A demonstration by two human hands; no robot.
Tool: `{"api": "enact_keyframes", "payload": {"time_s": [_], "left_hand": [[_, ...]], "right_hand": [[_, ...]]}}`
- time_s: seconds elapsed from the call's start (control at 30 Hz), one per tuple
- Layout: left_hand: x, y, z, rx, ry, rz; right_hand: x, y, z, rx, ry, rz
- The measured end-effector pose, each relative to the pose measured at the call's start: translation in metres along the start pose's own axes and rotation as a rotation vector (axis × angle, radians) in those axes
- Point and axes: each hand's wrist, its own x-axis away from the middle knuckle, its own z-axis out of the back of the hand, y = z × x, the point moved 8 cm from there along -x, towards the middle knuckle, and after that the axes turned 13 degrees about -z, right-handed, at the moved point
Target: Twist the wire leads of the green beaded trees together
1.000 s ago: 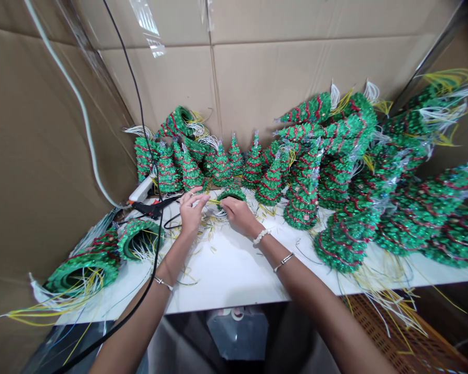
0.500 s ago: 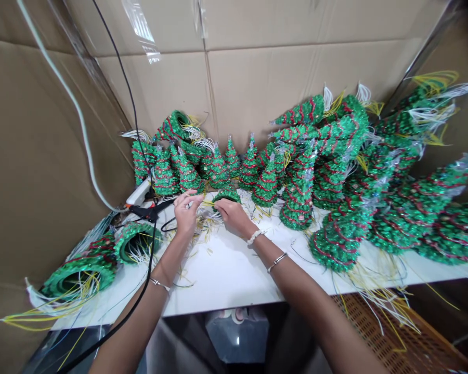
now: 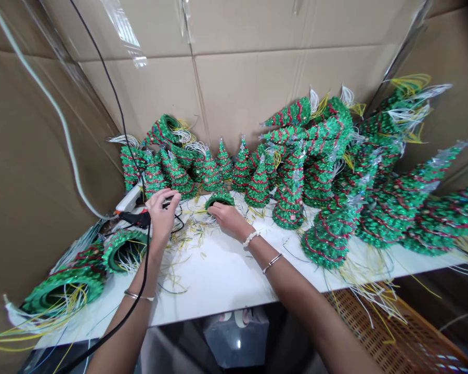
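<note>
Pressed together, the fingertips of your right hand (image 3: 229,218) pinch the rim of the small green tinsel tree (image 3: 219,200), tilted at the back of the white table (image 3: 218,280). Your curled left hand (image 3: 161,215) sits beside the black-nosed glue gun (image 3: 137,219); you cannot tell if it pinches anything.

Cardboard sheets (image 3: 234,88) are lining the back, a white cable (image 3: 50,109) and a black cable (image 3: 119,104) are running down upper left, green beaded trees (image 3: 329,234) are crowding the right, and a brown plastic crate (image 3: 374,332) is sitting lower right.
</note>
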Motion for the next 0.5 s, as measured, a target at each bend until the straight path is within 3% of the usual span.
{"api": "enact_keyframes", "payload": {"time_s": [0.1, 0.2, 0.4, 0.5], "left_hand": [[0.001, -0.001, -0.014, 0.017, -0.127, -0.011], [0.001, -0.003, -0.018, 0.076, -0.156, -0.025], [0.008, -0.027, -0.003, 0.25, 0.16, 0.112], [0.012, -0.033, -0.005, 0.31, 0.24, 0.133]], "right_hand": [[0.0, -0.001, -0.001, 0.028, -0.015, 0.03], [-0.001, 0.002, -0.002, 0.013, -0.022, 0.026], [-0.004, 0.004, -0.003, -0.121, 0.01, 0.012], [-0.006, 0.003, -0.004, -0.163, 0.026, -0.001]]}}
